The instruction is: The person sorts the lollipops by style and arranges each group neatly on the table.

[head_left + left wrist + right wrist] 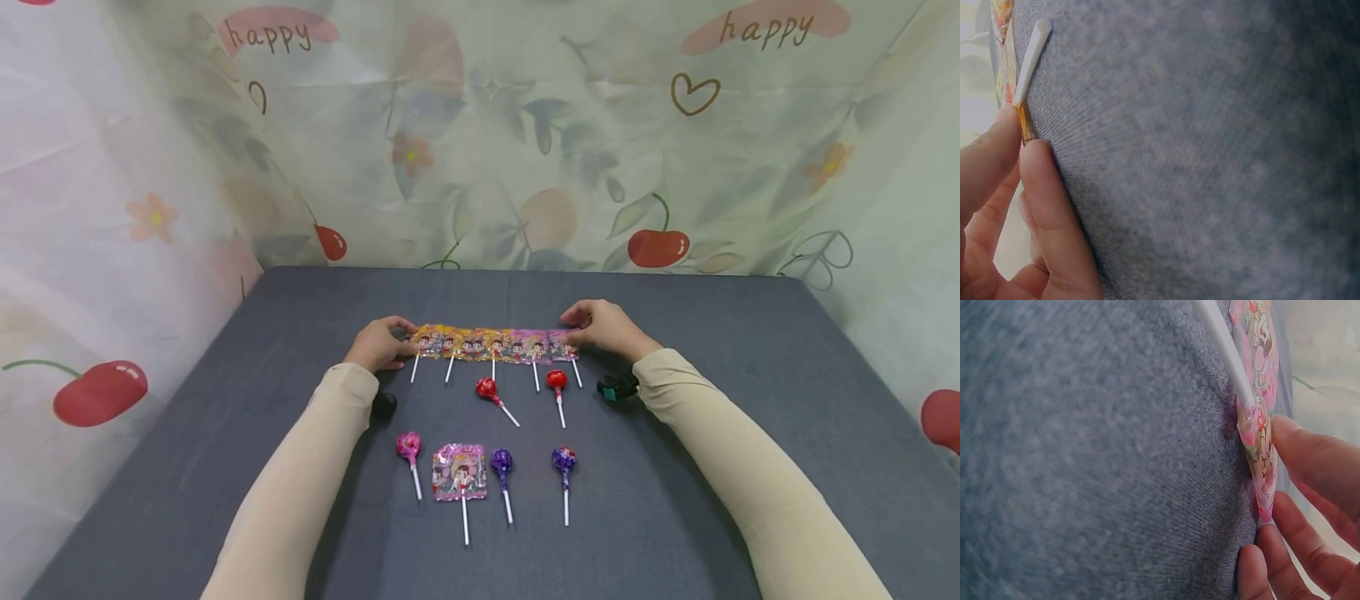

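Note:
A row of flat lollipops in printed wrappers spans the space between my hands in the head view, their white sticks toward me. My left hand (380,343) pinches the edge of the yellow-wrapped lollipop (429,340) at the left end. In the left wrist view its thumb and a finger meet at the wrapper beside the white stick (1034,59). My right hand (609,327) holds the pink-wrapped lollipop (558,347) at the right end. The right wrist view has the thumb on the wrapper (1263,456) and the fingers at its lower edge.
Two red ball lollipops (487,389) lie just in front of the row. Nearer me are a pink ball lollipop (408,446), a flat pink-wrapped lollipop (459,473) and two purple ball lollipops (502,461). The dark grey table (645,517) meets a printed curtain (480,125) behind.

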Demonstrator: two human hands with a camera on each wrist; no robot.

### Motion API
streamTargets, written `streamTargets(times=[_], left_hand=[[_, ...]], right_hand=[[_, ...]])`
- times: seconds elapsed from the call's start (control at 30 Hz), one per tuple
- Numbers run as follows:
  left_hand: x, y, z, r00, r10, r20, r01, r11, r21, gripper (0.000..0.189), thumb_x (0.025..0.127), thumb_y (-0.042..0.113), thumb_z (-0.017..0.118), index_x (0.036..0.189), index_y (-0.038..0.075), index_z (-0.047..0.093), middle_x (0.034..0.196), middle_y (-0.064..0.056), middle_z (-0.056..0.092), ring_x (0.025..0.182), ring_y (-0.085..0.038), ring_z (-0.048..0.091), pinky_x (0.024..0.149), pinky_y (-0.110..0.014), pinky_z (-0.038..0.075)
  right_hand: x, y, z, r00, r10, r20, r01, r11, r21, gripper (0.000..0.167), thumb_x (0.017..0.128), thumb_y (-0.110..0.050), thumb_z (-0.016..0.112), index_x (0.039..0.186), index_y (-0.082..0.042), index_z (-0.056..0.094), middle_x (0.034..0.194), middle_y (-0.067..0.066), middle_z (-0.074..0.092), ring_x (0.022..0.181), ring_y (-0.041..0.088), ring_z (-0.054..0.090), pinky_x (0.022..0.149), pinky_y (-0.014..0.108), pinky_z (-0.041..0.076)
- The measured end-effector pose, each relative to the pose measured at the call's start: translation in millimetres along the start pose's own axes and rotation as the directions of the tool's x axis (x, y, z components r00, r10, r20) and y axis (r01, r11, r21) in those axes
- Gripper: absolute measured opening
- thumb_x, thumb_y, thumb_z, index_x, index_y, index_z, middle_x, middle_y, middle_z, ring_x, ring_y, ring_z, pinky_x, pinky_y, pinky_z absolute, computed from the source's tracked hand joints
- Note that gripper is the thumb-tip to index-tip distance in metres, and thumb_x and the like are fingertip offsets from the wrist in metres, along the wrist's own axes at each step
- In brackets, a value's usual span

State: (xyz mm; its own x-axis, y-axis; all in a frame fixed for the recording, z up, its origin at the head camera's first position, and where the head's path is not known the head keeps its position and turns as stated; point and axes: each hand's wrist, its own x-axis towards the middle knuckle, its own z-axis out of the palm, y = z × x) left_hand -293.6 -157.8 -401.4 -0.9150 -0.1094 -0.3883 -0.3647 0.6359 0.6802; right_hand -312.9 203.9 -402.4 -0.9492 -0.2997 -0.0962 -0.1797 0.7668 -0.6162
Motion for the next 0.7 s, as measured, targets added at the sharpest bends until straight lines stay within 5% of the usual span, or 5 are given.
streamTargets(times=[0.37, 0.7], left_hand=[[1.0, -0.5, 1.2, 1.000, -0.010, -0.007, 0.010, 1.000, -0.005, 0.038, 0.090, 0.014, 0.069, 0.127, 0.017, 0.060, 0.135, -0.016, 0.047, 0.084, -0.019, 0.056, 0.058, -0.021, 0.052], [2.6, -1.2, 0.0, 1.000, 0.007, -0.006, -0.007, 1.000, 0.019, 0.038, 0.091, 0.015, 0.068, 0.127, 0.018, 0.059, 0.131, -0.016, 0.048, 0.077, -0.017, 0.055, 0.055, -0.019, 0.051]], right_hand=[[-4.3, -7.7, -2.9, 0.999, -0.005, -0.042, 0.008, 0.998, 0.064, 0.038, 0.087, -0.019, 0.073, 0.120, -0.003, 0.063, 0.119, 0.018, 0.063, 0.106, 0.031, 0.061, 0.085, 0.043, 0.052], [-36.7, -79.2, -9.5, 0.985, -0.160, -0.068, 0.173, 0.948, 0.267, 0.035, 0.090, -0.026, 0.070, 0.121, -0.010, 0.063, 0.121, 0.012, 0.062, 0.109, 0.027, 0.060, 0.089, 0.044, 0.051]])
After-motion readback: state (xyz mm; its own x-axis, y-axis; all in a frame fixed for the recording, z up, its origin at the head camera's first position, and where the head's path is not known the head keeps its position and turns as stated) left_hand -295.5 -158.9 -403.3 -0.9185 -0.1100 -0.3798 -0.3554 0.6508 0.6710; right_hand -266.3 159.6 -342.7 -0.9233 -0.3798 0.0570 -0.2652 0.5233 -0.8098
